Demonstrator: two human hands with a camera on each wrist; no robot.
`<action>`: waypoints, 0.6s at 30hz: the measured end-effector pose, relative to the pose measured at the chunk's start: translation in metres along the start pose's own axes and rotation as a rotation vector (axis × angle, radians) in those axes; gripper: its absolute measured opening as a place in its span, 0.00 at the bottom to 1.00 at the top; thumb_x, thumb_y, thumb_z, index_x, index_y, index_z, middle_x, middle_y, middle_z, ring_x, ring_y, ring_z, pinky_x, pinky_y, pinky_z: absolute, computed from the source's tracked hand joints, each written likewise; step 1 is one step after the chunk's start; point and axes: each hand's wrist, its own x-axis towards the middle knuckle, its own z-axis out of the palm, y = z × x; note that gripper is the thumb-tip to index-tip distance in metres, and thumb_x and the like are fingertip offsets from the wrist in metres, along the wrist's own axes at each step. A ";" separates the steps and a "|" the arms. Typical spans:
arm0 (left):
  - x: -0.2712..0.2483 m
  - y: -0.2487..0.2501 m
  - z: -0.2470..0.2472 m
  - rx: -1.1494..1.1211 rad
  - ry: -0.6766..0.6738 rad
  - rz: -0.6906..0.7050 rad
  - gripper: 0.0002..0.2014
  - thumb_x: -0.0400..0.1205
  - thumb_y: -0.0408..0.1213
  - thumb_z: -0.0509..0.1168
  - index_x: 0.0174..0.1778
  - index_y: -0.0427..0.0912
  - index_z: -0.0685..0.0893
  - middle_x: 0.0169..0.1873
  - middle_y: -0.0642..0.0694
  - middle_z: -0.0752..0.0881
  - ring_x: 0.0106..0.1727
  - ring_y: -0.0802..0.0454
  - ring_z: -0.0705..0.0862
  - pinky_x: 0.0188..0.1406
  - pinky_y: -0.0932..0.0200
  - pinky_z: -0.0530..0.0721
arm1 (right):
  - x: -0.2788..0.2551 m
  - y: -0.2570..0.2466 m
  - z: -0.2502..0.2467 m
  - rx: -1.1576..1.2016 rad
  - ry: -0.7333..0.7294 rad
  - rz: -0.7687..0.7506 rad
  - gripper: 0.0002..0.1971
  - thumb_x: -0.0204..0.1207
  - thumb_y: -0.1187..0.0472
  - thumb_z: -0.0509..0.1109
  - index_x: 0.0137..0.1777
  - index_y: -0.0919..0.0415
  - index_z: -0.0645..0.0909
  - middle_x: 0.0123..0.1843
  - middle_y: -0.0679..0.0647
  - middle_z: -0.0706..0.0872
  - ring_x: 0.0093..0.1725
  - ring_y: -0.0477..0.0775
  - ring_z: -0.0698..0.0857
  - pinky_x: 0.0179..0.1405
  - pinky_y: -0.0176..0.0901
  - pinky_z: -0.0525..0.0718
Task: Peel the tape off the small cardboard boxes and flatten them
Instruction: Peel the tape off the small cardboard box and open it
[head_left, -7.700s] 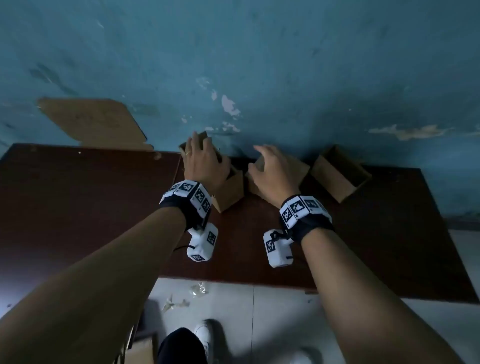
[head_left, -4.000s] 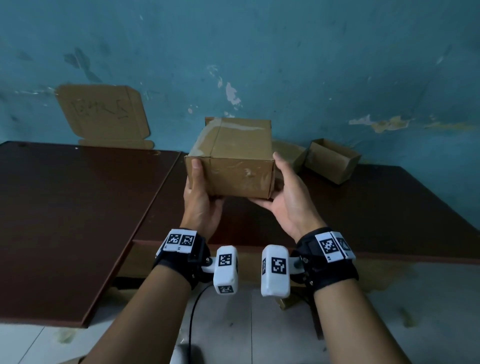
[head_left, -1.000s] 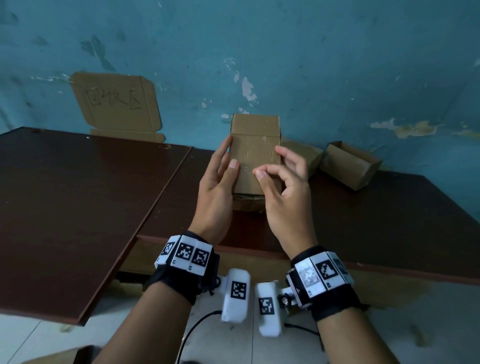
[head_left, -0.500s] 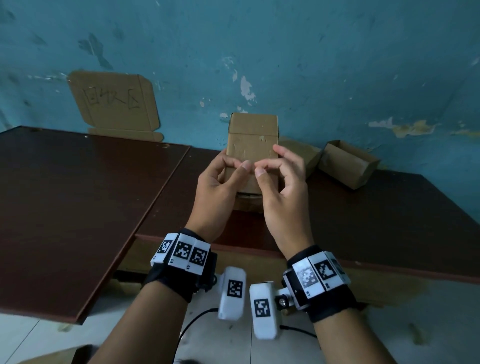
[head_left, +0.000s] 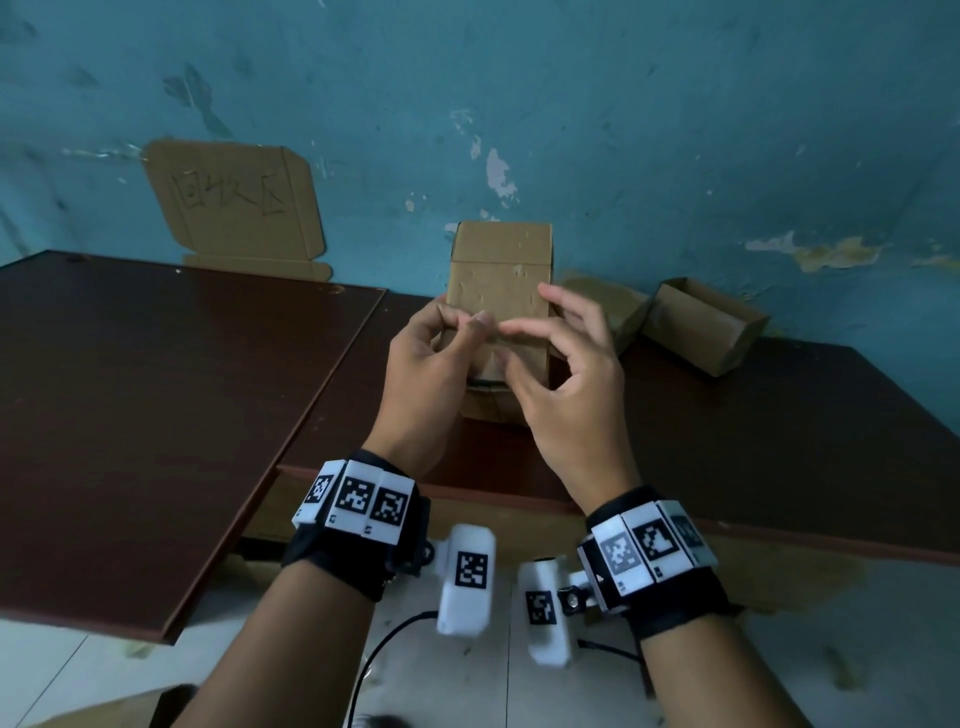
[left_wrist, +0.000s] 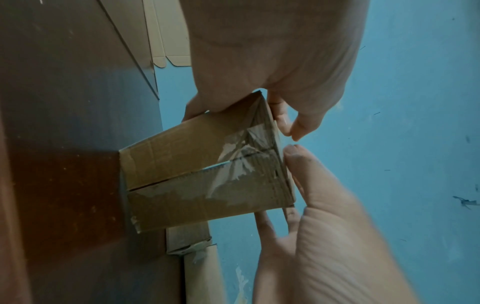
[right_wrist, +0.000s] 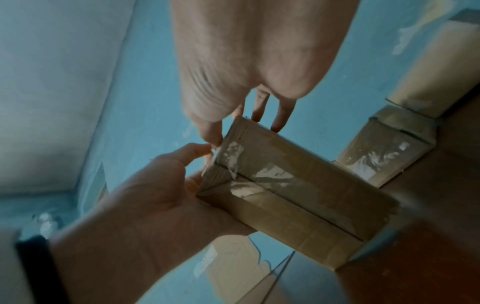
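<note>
A small cardboard box (head_left: 498, 280) stands on end on the dark brown table (head_left: 779, 415), just in front of the wall. Clear tape (left_wrist: 233, 164) runs along its seam and over the upper end, also seen as the tape (right_wrist: 270, 174) in the right wrist view. My left hand (head_left: 462, 325) pinches the box's upper end, with its thumb (left_wrist: 293, 152) on the corner edge and its fingers behind. My right hand (head_left: 524, 343) hovers at the same end. Its fingers (right_wrist: 259, 111) are spread past the far edge and its thumb is near the corner; it holds nothing that I can see.
Two more small boxes sit at the back right, one closed (head_left: 608, 306) and one open (head_left: 706, 332). A flattened carton with writing (head_left: 234, 202) leans on the blue wall at the left. A second table (head_left: 156, 389) joins on the left. The near table edge (head_left: 727, 535) drops to the floor.
The box was lifted from the back of the table and stood on end. In the last half second my right fingers spread and drew away from my left thumb.
</note>
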 end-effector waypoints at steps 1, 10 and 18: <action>-0.001 0.001 0.000 -0.001 -0.009 0.004 0.13 0.91 0.31 0.69 0.40 0.42 0.80 0.47 0.41 0.89 0.47 0.47 0.90 0.45 0.51 0.90 | 0.000 0.002 0.000 -0.022 0.003 -0.014 0.10 0.82 0.64 0.84 0.61 0.58 0.95 0.80 0.54 0.80 0.82 0.41 0.77 0.83 0.28 0.73; -0.002 -0.005 0.004 0.002 -0.049 -0.003 0.08 0.79 0.51 0.74 0.41 0.52 0.88 0.80 0.33 0.78 0.87 0.28 0.74 0.85 0.18 0.70 | 0.003 0.010 0.004 -0.076 0.039 0.004 0.11 0.90 0.57 0.73 0.54 0.64 0.94 0.76 0.52 0.80 0.80 0.54 0.81 0.83 0.55 0.82; -0.013 -0.004 0.010 0.170 -0.112 0.055 0.06 0.84 0.44 0.73 0.52 0.58 0.83 0.75 0.64 0.71 0.92 0.60 0.60 0.89 0.47 0.68 | 0.010 0.008 -0.007 -0.047 -0.022 0.063 0.02 0.86 0.62 0.79 0.52 0.60 0.92 0.78 0.53 0.79 0.84 0.48 0.76 0.83 0.25 0.68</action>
